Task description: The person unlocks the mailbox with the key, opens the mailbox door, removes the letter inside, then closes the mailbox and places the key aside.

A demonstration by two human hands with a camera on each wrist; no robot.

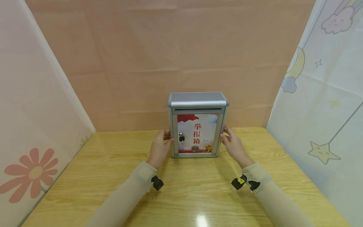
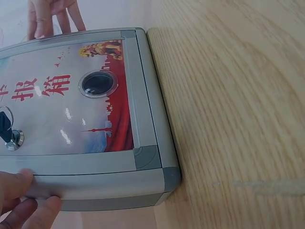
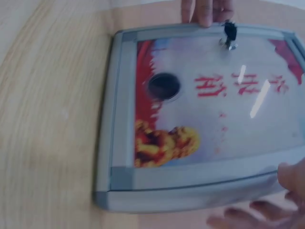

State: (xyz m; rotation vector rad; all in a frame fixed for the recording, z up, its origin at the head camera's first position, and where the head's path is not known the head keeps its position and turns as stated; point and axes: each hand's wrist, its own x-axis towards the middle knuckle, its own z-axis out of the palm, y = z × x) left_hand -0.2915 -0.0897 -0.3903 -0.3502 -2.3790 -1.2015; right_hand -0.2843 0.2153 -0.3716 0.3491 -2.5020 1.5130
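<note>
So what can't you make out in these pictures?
Head view: the back of the box, hidden by its front.
Left wrist view: the box's top end, cut off by the picture's left edge.
Left wrist view: whatever lies behind the dark circle, too dark.
Right wrist view: the right hand, fingers blurred.

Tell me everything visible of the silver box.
The box, metallic-looking silver with a grey top, stands upright on the wood-grain table. Its closed front has a slot above a glossy panel with red characters, a golden figure, a dark round window, and a lock holding a key. The left hand touches one side; the right hand is at the other.
</note>
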